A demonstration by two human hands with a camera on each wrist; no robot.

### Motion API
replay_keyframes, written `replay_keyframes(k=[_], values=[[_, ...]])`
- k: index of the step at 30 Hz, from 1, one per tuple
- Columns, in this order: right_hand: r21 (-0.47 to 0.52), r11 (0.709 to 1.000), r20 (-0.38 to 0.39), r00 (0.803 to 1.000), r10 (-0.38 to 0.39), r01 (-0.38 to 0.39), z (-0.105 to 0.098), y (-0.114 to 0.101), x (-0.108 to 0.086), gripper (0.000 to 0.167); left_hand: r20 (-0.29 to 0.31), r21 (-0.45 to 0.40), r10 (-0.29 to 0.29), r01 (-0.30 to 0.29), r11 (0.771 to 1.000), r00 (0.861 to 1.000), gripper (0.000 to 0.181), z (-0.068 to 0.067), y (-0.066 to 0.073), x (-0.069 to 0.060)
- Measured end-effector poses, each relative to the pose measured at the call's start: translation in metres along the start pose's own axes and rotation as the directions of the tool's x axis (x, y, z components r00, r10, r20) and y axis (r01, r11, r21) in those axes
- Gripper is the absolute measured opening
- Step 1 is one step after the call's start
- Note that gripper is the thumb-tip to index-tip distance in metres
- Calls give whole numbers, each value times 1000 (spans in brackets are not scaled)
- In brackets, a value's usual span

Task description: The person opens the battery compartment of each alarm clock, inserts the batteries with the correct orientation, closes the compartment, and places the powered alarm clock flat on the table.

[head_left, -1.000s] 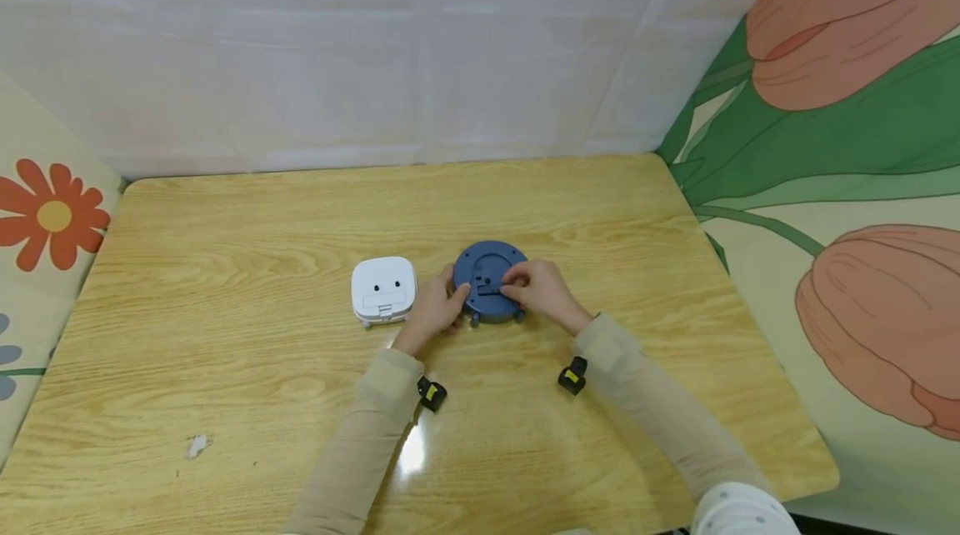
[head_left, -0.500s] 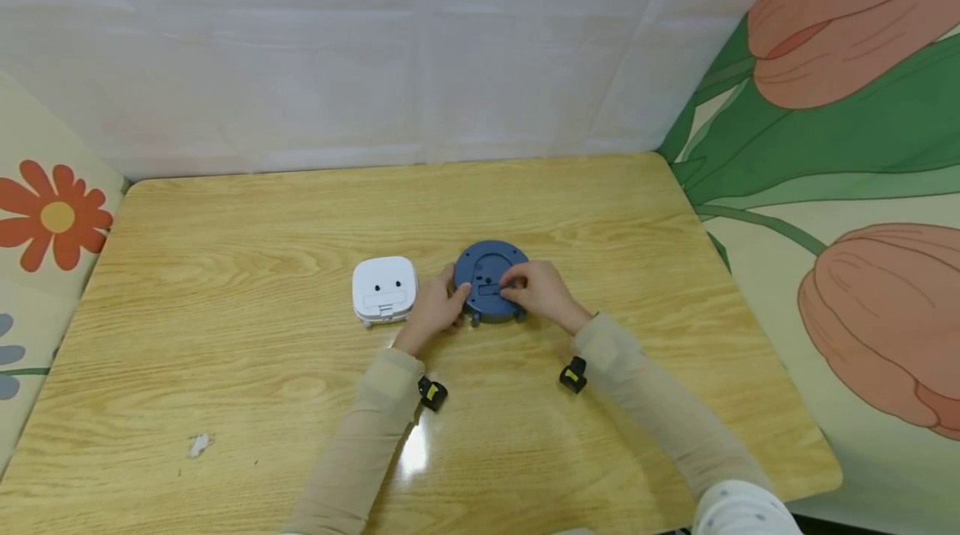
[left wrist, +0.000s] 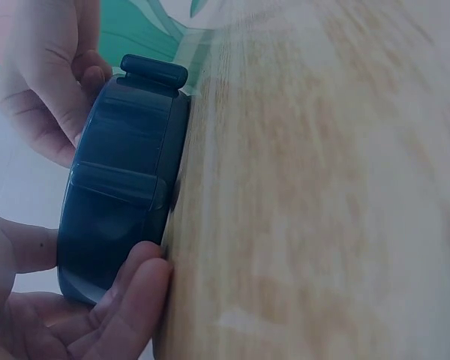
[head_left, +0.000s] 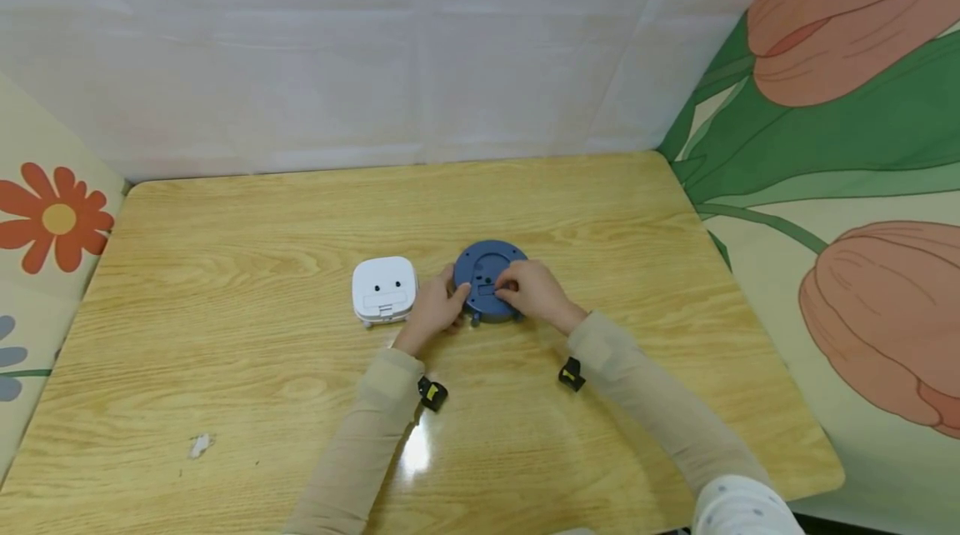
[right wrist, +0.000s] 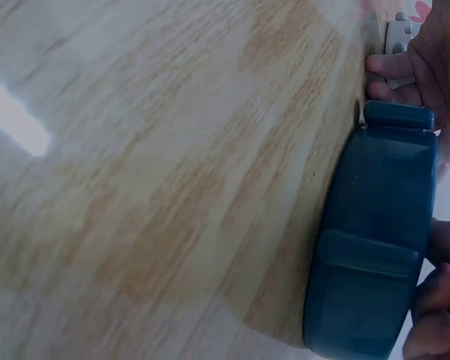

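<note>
A round blue clock [head_left: 491, 252] lies face down on the table, its back with small knobs and a rectangular battery cover [head_left: 486, 290] turned up. My left hand [head_left: 433, 310] grips the clock's left edge, thumb on the back and fingers round the side. On the right, my right hand [head_left: 534, 293] has its thumb and fingertips pinched together at the right end of the battery cover. From the left wrist view, the clock's side [left wrist: 120, 172] and a small foot [left wrist: 154, 71] show. The fingertips' exact contact on the cover is too small to make out.
A white square clock [head_left: 384, 281] lies back up just left of my left hand. The wooden table [head_left: 262, 268] has a torn pale patch [head_left: 200, 445] at its front left. White sheeting [head_left: 337, 60] hangs behind, and a flower-patterned panel [head_left: 840, 185] stands right.
My right fingertips have slid slightly left over the clock's back. A dark slot seen earlier at the battery compartment is now covered. My left hand and both clocks have stayed put.
</note>
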State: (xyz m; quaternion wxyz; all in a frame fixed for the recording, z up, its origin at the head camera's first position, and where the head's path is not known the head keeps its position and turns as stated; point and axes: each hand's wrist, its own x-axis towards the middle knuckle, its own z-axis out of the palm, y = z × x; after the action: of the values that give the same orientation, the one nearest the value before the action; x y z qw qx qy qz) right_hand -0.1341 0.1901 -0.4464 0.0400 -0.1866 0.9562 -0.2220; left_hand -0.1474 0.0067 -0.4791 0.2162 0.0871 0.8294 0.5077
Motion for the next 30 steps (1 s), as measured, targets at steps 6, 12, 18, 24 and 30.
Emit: replay_keyframes(k=[6,12,18,24,30], values=[[-138,982,-14,991,-132,129,2,-2,-3,8,2,-6,7,-7,1000,1000,60,-1,0,-1],[-211,965,-54,984,-169,154,6,-3,-6,8,1,1,15,-15,1000,1000,59,0,-2,0],[-187,967,-135,970,-201,174,10,-1,-10,7,-3,-1,16,-16,1000,1000,58,0,-1,1],[-170,968,-187,958,-217,186,13,0,-11,5,-5,3,20,-20,1000,1000,58,0,-1,0],[-160,970,-196,957,-212,183,15,0,-12,4,1,5,29,-29,1000,1000,57,0,-1,0]])
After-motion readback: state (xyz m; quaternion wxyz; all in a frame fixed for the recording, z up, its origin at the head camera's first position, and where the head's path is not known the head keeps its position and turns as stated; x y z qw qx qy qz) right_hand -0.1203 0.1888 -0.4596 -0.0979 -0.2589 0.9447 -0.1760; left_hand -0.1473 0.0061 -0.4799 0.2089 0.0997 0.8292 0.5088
